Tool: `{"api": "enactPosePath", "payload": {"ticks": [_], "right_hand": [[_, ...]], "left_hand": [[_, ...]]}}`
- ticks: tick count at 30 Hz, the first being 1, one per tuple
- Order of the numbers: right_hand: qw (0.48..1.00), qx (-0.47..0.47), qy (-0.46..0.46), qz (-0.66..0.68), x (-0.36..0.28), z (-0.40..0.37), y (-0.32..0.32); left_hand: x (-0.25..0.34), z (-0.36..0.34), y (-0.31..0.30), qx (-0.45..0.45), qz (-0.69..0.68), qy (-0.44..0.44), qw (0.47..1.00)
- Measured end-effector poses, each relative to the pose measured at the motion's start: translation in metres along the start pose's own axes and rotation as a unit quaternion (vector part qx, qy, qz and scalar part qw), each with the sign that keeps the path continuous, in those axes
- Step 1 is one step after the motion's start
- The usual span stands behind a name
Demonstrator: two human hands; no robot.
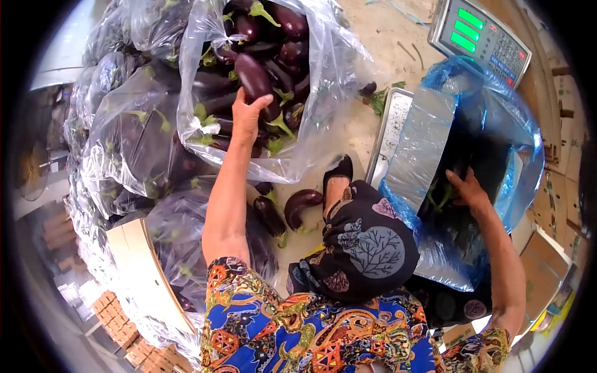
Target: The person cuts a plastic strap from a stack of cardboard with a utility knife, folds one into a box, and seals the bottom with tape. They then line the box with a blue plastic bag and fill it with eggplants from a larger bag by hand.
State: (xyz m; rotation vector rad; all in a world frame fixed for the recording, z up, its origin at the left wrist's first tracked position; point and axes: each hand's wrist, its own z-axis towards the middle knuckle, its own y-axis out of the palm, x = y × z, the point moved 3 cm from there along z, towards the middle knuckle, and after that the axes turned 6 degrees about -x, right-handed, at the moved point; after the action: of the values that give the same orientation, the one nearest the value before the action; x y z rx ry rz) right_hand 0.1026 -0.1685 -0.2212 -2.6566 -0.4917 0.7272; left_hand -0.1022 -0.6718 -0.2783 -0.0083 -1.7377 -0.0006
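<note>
My left hand is closed around a dark purple eggplant, over an open clear plastic bag full of eggplants. On the right, a box lined with a blue plastic bag rests on the scale. My right hand reaches down inside it, its fingers curled at a dark eggplant. Shadow hides much of the box's inside, so how firmly that eggplant is gripped is hard to see. Green stems show beside the right fingers.
A scale display with lit green digits stands at the upper right, its metal platform under the box. Loose eggplants lie on the floor near my foot. Filled bags pile up on the left, with a cardboard piece in front.
</note>
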Motion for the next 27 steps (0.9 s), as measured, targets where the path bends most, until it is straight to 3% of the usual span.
{"api": "enactPosePath", "payload": {"ticks": [1, 3, 6, 8, 10, 11, 12, 14, 17, 20, 22, 24, 26, 27], "right_hand": [[0.998, -0.015, 0.008, 0.053, -0.015, -0.018, 0.006], [0.993, 0.03, -0.109, 0.021, 0.007, 0.004, 0.012], [0.987, -0.021, -0.105, 0.117, 0.012, 0.005, 0.006], [0.984, 0.016, -0.017, 0.176, -0.008, 0.0, -0.017], [0.98, -0.058, -0.014, 0.192, -0.011, 0.009, -0.058], [0.981, -0.03, -0.045, 0.186, -0.013, -0.001, -0.068], [0.981, -0.001, -0.077, 0.178, -0.017, -0.012, -0.078], [0.983, 0.036, -0.124, 0.128, -0.022, -0.039, -0.08], [0.968, 0.078, -0.213, 0.107, -0.022, -0.063, -0.08], [0.969, 0.055, -0.221, 0.097, -0.017, -0.075, -0.077], [0.969, 0.044, -0.215, 0.112, -0.023, -0.071, -0.076], [0.966, 0.038, -0.227, 0.116, -0.014, -0.067, -0.081], [0.959, 0.08, -0.239, 0.126, -0.011, -0.073, -0.085], [0.955, 0.103, -0.249, 0.123, -0.01, -0.075, -0.088]], "left_hand": [[0.019, -0.007, 0.004, -0.015, -0.022, 0.024, 0.999], [0.057, -0.023, 0.021, -0.06, -0.047, 0.039, 0.996], [0.117, -0.052, 0.069, -0.161, 0.0, 0.051, 0.986], [0.147, -0.067, 0.095, -0.247, 0.096, 0.082, 0.961], [0.174, -0.089, 0.134, -0.286, 0.144, 0.084, 0.943], [0.189, -0.101, 0.156, -0.32, 0.168, 0.094, 0.928], [0.204, -0.106, 0.177, -0.337, 0.304, 0.214, 0.865], [0.215, -0.127, 0.222, -0.395, 0.425, 0.361, 0.73], [0.205, -0.145, 0.28, -0.473, 0.461, 0.464, 0.591], [0.177, -0.16, 0.334, -0.531, 0.488, 0.509, 0.469], [0.151, -0.158, 0.358, -0.585, 0.415, 0.529, 0.453], [0.12, -0.169, 0.386, -0.647, 0.396, 0.521, 0.391], [0.089, -0.187, 0.415, -0.648, 0.463, 0.532, 0.287], [0.07, -0.188, 0.425, -0.698, 0.424, 0.493, 0.299]]}}
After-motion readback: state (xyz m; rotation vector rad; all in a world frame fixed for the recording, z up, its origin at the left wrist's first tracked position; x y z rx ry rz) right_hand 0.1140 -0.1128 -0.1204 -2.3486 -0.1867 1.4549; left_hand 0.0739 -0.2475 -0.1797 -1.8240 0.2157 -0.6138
